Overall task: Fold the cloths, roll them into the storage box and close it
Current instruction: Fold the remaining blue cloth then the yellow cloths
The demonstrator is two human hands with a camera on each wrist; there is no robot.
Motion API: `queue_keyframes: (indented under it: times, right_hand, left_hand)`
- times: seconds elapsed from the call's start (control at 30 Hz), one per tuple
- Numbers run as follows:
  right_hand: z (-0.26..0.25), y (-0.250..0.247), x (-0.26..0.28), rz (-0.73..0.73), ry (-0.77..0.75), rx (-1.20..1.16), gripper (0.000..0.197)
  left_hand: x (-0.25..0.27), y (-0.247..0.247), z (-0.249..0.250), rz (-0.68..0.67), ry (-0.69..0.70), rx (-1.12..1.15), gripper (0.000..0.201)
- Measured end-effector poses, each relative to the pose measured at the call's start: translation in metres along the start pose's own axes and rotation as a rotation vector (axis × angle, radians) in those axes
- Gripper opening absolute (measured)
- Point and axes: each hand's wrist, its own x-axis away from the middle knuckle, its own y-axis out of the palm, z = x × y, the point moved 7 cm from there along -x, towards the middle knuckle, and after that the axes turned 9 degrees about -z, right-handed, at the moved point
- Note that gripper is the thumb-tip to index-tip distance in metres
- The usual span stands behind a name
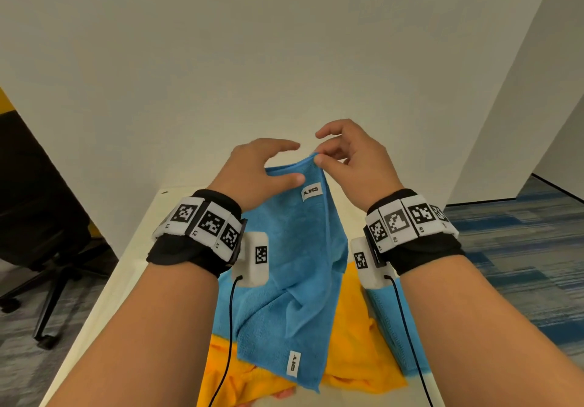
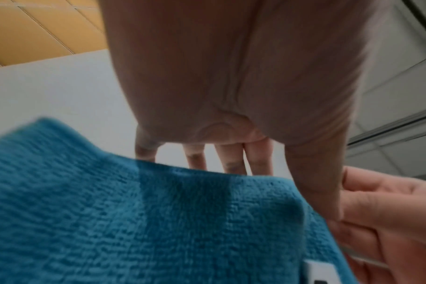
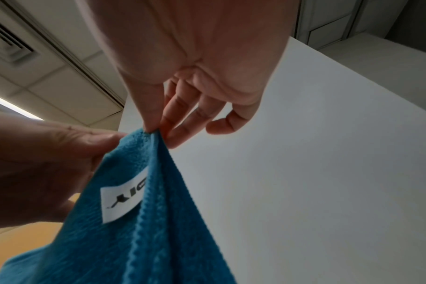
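Right hand (image 1: 354,157) pinches blue cloth's (image 1: 294,267) top corner — left hand (image 1: 256,172) relaxed, touching its edge.

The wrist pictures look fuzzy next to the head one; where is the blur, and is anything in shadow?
Left wrist view: blue cloth smeared soft, left hand dim and underlit. Right wrist view: sharper, white label readable, cloth's lower part blurred. Head view: evenly lit, crisp.
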Motion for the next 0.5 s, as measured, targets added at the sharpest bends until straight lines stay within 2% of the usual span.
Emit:
queue_keyframes:
  times: [0.17,0.3,0.5]
  right_hand:
    - [-0.005,0.009,-0.001,-0.024,-0.028,-0.018,0.021]
    - [0.0,0.015,-0.001,-0.003,-0.018,-0.014,0.013]
    - [0.015,0.034,0.004,-0.045,0.037,0.018,0.011]
  left_hand:
    - [0.002,0.005,0.0,-0.032,-0.01,0.009,0.016]
    - [0.002,0.004,-0.003,-0.016,-0.004,-0.05,0.017]
    - [0.005,-0.006,-0.01,0.034,0.006,-0.026,0.011]
